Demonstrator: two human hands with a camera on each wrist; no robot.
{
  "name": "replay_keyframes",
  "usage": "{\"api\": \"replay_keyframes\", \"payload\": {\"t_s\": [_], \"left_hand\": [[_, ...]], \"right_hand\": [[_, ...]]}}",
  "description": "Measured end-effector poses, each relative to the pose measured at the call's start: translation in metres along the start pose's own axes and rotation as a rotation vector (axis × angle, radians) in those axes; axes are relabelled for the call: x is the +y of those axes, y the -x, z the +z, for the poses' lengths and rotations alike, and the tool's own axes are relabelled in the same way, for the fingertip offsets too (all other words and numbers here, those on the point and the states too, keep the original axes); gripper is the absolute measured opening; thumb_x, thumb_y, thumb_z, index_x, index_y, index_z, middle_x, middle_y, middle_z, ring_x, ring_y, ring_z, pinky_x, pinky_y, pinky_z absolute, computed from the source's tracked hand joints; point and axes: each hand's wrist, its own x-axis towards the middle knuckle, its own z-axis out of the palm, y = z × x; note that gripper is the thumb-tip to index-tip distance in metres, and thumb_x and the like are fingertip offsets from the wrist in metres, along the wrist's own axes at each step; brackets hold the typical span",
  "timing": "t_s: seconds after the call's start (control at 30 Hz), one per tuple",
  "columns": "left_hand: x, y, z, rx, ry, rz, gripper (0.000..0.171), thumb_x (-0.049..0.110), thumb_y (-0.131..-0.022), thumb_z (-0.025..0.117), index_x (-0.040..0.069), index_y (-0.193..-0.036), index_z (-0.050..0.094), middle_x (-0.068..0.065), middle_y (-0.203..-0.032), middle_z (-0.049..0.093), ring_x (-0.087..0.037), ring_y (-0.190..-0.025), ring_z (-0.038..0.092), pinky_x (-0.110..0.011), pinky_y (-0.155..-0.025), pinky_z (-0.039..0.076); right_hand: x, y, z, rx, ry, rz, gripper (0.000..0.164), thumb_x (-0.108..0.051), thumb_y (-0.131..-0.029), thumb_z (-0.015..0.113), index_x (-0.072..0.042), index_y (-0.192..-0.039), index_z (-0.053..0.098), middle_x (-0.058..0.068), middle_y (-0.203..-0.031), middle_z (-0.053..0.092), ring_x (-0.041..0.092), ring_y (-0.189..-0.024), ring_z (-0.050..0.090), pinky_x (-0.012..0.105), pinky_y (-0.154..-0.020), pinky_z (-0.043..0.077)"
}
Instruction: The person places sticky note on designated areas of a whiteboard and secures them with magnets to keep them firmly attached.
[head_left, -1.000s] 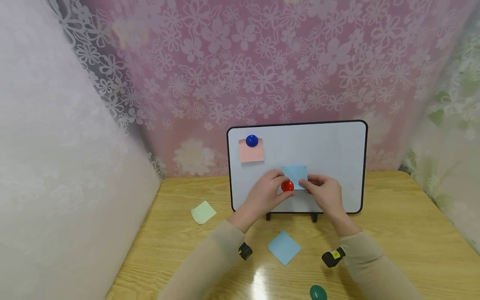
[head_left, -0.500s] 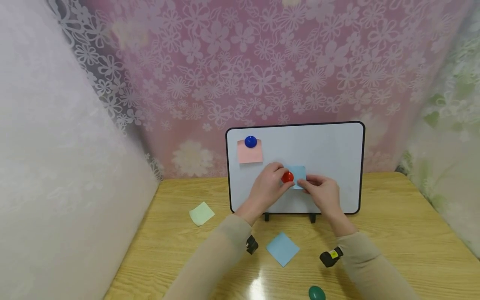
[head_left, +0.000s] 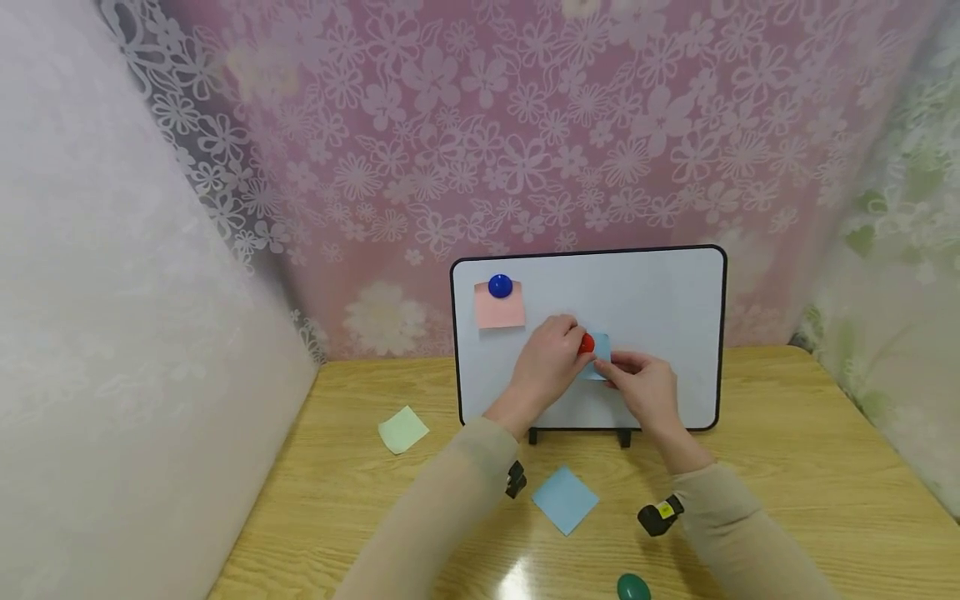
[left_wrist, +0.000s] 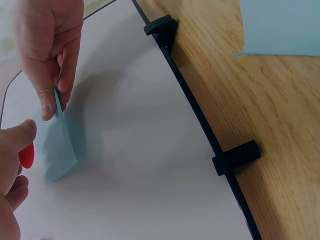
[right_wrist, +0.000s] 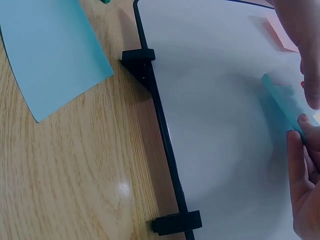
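My left hand (head_left: 549,360) pinches a round red magnet (head_left: 587,343) between thumb and fingers, over the upper part of a blue sticky note (head_left: 601,367). The right hand (head_left: 647,387) pinches that note at its right edge, thumb in front and fingers behind. In the left wrist view the note (left_wrist: 56,150) stands slightly bent away from the whiteboard (left_wrist: 145,135), its lower edge casting a shadow. The magnet (left_wrist: 27,156) shows as a red sliver beside the left thumb. Part of the note is hidden behind the left hand in the head view.
A pink note (head_left: 499,310) hangs at the board's upper left under a blue magnet (head_left: 500,286). On the wooden table (head_left: 345,500) lie a pale green note (head_left: 403,430), another blue note (head_left: 566,500) and a green magnet (head_left: 633,587). Black feet (head_left: 625,438) support the board.
My left hand has moved up and to the right with the red magnet, from the note's lower left to over its upper part. The right hand keeps its pinch in nearly the same place.
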Motion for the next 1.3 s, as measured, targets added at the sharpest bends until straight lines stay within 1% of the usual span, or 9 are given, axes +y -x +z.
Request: {"api": "replay_keyframes", "payload": {"t_s": [0.17, 0.37, 0.63, 0.9, 1.07, 1.3], "left_hand": [[0.001, -0.004, 0.002, -0.003, -0.051, -0.008, 0.034, 0.034, -0.099, 0.081, 0.006, -0.118, 0.078, -0.004, -0.117, 0.068, -0.017, -0.104, 0.063, -0.024, -0.096, 0.053], [-0.003, -0.005, 0.007, 0.009, -0.098, -0.022, 0.034, 0.035, -0.098, 0.082, 0.007, -0.117, 0.078, -0.004, -0.116, 0.068, -0.018, -0.105, 0.063, -0.027, -0.097, 0.053], [-0.005, -0.006, 0.009, 0.045, -0.148, 0.010, 0.034, 0.034, -0.097, 0.083, 0.007, -0.117, 0.078, -0.003, -0.113, 0.067, -0.018, -0.104, 0.063, -0.026, -0.096, 0.053], [-0.003, -0.007, 0.015, 0.006, -0.256, 0.033, 0.038, 0.041, -0.099, 0.080, 0.011, -0.121, 0.077, -0.001, -0.115, 0.066, -0.016, -0.107, 0.062, -0.025, -0.096, 0.053], [0.000, -0.009, 0.014, -0.012, -0.262, 0.038, 0.035, 0.039, -0.100, 0.079, 0.012, -0.122, 0.077, -0.001, -0.117, 0.067, -0.015, -0.109, 0.061, -0.024, -0.097, 0.053], [0.005, -0.010, 0.017, -0.030, -0.275, 0.040, 0.034, 0.038, -0.101, 0.078, 0.013, -0.123, 0.078, -0.001, -0.115, 0.066, -0.015, -0.107, 0.060, -0.024, -0.093, 0.053]], "right_hand": [[0.004, -0.001, 0.002, 0.019, -0.009, -0.001, 0.041, -0.017, -0.100, 0.080, 0.014, -0.125, 0.072, 0.030, -0.116, 0.073, 0.002, -0.080, 0.074, 0.021, -0.075, 0.061], [0.004, -0.001, 0.004, 0.019, -0.019, 0.013, 0.042, -0.016, -0.099, 0.080, 0.014, -0.126, 0.071, 0.031, -0.117, 0.073, 0.001, -0.080, 0.073, 0.022, -0.076, 0.061], [0.000, 0.000, 0.005, 0.002, -0.018, 0.021, 0.044, -0.020, -0.100, 0.080, 0.013, -0.127, 0.071, 0.031, -0.119, 0.072, 0.006, -0.083, 0.075, 0.022, -0.078, 0.061], [0.002, -0.001, 0.004, 0.011, -0.013, 0.023, 0.042, -0.019, -0.102, 0.077, 0.014, -0.127, 0.070, 0.031, -0.118, 0.072, 0.001, -0.080, 0.073, 0.021, -0.077, 0.061], [0.004, -0.002, 0.004, 0.017, -0.003, 0.029, 0.042, -0.020, -0.103, 0.076, 0.013, -0.128, 0.070, 0.030, -0.119, 0.072, -0.001, -0.080, 0.072, 0.021, -0.077, 0.061], [0.007, -0.002, 0.004, 0.016, -0.010, 0.026, 0.040, -0.019, -0.104, 0.074, 0.013, -0.127, 0.071, 0.029, -0.119, 0.073, 0.001, -0.082, 0.073, 0.022, -0.078, 0.061]]}}
